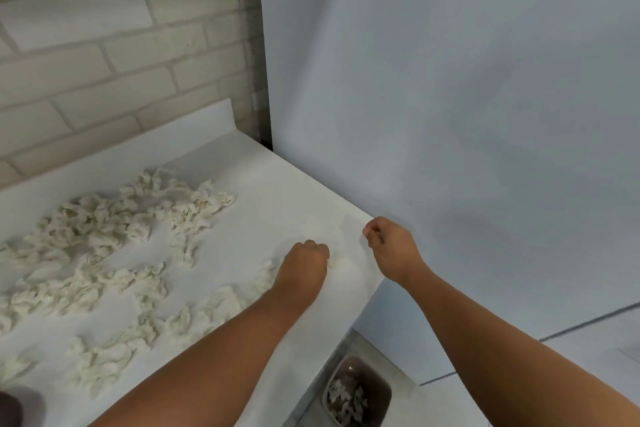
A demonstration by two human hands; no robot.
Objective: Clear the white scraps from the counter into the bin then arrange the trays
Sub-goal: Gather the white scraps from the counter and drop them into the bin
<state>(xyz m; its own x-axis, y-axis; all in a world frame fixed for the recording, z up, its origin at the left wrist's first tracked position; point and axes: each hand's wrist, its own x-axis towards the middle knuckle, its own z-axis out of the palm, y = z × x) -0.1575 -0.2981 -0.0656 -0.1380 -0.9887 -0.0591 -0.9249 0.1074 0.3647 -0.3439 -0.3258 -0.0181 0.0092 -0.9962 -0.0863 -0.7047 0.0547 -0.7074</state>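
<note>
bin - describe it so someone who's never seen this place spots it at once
Find the white counter and look past its right edge, down at the floor. The bin sits there, close to the counter's side. It is a brown tub with rounded corners, dark against the pale floor, with white scraps inside.

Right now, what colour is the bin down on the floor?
The bin is dark brown; the head view shows it.
</note>
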